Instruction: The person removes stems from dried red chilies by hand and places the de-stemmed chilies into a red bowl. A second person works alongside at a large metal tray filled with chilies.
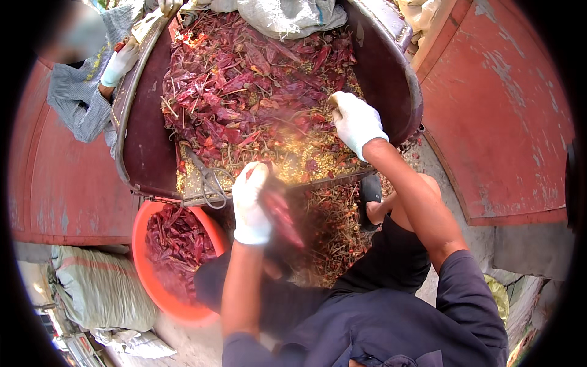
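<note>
My left hand (251,208), in a white glove, is closed around a dried red chili pepper (282,219), slightly blurred, at the near edge of the cart bed. To the right, my gloved right hand (358,124) hovers over the heap of dried chilies (244,92), its fingers curled together; what they hold, if anything, cannot be made out. Yellow seeds (306,150) and loose stems lie over the near part of the bed. A pair of metal scissors (208,174) rests at the front edge, left of my left hand.
An orange tub (143,244) holding dried chilies stands below the cart (143,122) at the left. Stems litter the ground (342,244) between my legs. Another person's gloved hand (121,61) is beyond the cart's left wall. White sacks (101,287) lie lower left; red metal panels (495,110) flank the cart.
</note>
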A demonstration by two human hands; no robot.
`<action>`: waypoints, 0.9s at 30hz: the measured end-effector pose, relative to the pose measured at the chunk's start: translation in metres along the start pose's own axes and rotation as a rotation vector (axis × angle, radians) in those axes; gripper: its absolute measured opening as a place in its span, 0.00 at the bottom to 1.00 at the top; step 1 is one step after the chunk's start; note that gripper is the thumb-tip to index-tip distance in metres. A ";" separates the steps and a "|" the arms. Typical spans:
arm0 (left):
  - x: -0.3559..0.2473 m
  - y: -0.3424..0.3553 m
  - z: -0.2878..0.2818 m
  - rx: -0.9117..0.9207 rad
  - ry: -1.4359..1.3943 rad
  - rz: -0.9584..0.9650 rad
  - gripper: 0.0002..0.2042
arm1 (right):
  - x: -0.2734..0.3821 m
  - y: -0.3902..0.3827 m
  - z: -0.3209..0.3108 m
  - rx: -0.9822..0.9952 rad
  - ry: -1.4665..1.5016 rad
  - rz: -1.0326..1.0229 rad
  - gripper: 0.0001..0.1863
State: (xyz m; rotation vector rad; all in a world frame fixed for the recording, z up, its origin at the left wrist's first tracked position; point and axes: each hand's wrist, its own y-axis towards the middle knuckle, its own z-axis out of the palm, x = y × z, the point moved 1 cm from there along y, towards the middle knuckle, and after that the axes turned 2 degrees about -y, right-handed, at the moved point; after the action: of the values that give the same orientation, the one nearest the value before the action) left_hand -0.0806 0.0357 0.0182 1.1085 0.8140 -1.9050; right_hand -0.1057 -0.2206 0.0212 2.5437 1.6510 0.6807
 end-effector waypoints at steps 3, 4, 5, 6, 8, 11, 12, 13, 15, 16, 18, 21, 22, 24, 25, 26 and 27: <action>-0.001 0.000 0.002 0.021 -0.131 -0.031 0.15 | -0.006 -0.002 0.005 0.212 -0.383 -0.082 0.11; -0.001 -0.001 0.003 0.020 -0.168 -0.042 0.15 | -0.014 -0.002 0.011 0.202 -0.403 -0.108 0.10; -0.001 0.001 0.002 0.041 -0.158 -0.058 0.14 | -0.017 -0.001 0.013 0.247 -0.401 -0.091 0.10; -0.001 0.002 0.000 0.062 -0.147 -0.074 0.13 | -0.019 0.001 0.014 0.291 -0.399 -0.074 0.09; 0.000 0.008 -0.002 0.079 -0.105 -0.059 0.11 | -0.016 0.004 0.014 0.283 -0.349 -0.033 0.10; 0.000 0.008 0.002 0.020 0.041 0.010 0.10 | -0.007 -0.001 0.000 0.170 -0.041 0.115 0.12; 0.001 0.010 0.005 0.011 0.077 0.072 0.09 | -0.007 -0.004 -0.002 0.224 0.172 0.142 0.14; 0.000 0.009 0.006 -0.017 0.159 0.079 0.10 | -0.004 -0.007 -0.006 0.317 0.372 0.142 0.14; -0.004 0.007 0.016 -0.039 0.215 0.077 0.14 | 0.015 -0.023 -0.012 0.530 0.826 0.314 0.13; -0.004 0.008 0.017 -0.041 0.254 0.089 0.17 | 0.023 -0.030 -0.012 0.542 0.884 0.277 0.12; -0.001 0.009 0.023 -0.048 0.236 0.075 0.16 | 0.033 -0.041 -0.011 0.595 0.946 0.194 0.13; 0.001 0.012 0.029 0.006 0.182 0.077 0.19 | 0.050 -0.054 0.000 0.230 0.697 -0.219 0.13; 0.002 0.012 0.029 0.025 0.172 0.057 0.20 | 0.050 -0.056 -0.002 0.172 0.523 -0.346 0.10; 0.005 0.014 0.026 0.067 0.170 0.004 0.20 | 0.048 -0.058 0.001 0.110 0.390 -0.467 0.08; 0.006 0.014 0.024 0.072 0.193 -0.014 0.20 | 0.047 -0.059 0.003 0.079 0.323 -0.527 0.08; 0.007 0.015 0.022 0.077 0.217 -0.035 0.19 | 0.046 -0.061 0.005 0.080 0.333 -0.545 0.07; 0.007 0.014 0.022 0.082 0.234 -0.022 0.18 | 0.045 -0.062 0.005 0.107 0.351 -0.539 0.07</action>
State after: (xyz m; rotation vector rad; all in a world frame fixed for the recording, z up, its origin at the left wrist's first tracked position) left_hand -0.0796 0.0081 0.0191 1.3978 0.8844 -1.8636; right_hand -0.1418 -0.1534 0.0154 1.9543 2.3995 1.0347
